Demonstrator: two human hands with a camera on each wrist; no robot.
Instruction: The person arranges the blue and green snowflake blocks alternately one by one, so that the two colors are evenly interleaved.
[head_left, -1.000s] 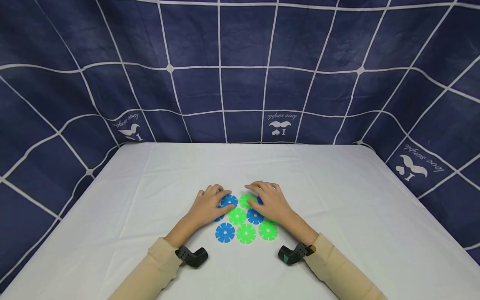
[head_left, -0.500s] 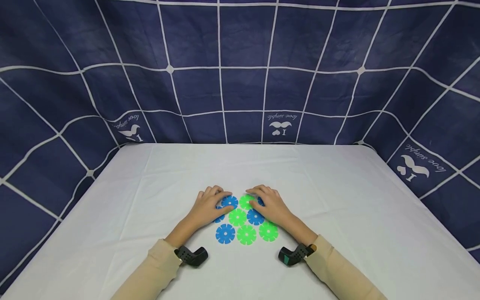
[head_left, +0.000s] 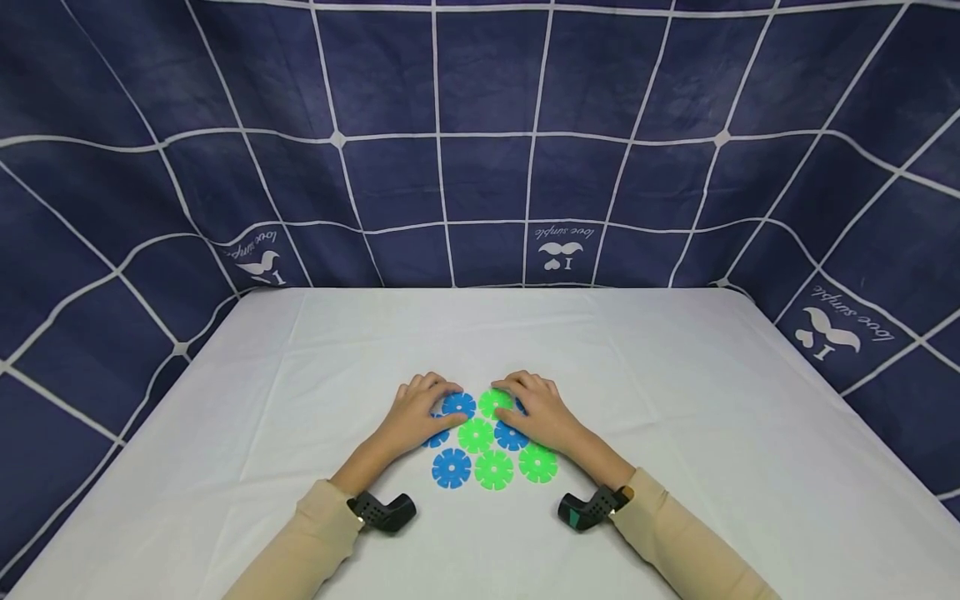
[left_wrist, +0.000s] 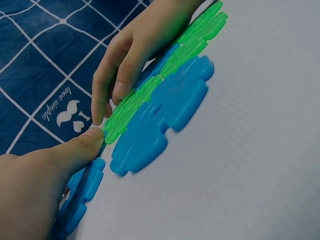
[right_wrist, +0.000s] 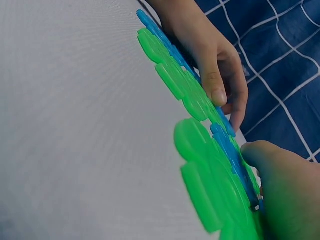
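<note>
Both hands barely move: left hand [head_left: 411,414] fingers still press a blue notched plastic disc [head_left: 458,405], right hand [head_left: 542,412] presses a green one [head_left: 493,402], clustered flat mid-counter [head_left: 675,433]; neither grip clenched.

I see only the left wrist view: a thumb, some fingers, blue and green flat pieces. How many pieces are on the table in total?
Observer: The head view shows three rows of flower-shaped discs lying flat together on the white table; the hands hide some, so I cannot give the exact count.
Operator: Where is the other hand?
Observer: The right hand rests on the discs at the cluster's right side, fingertips on a green disc in the far row.
Operator: And the left hand?
Observer: The left hand rests on the left side, fingertips touching the far blue disc.
</note>
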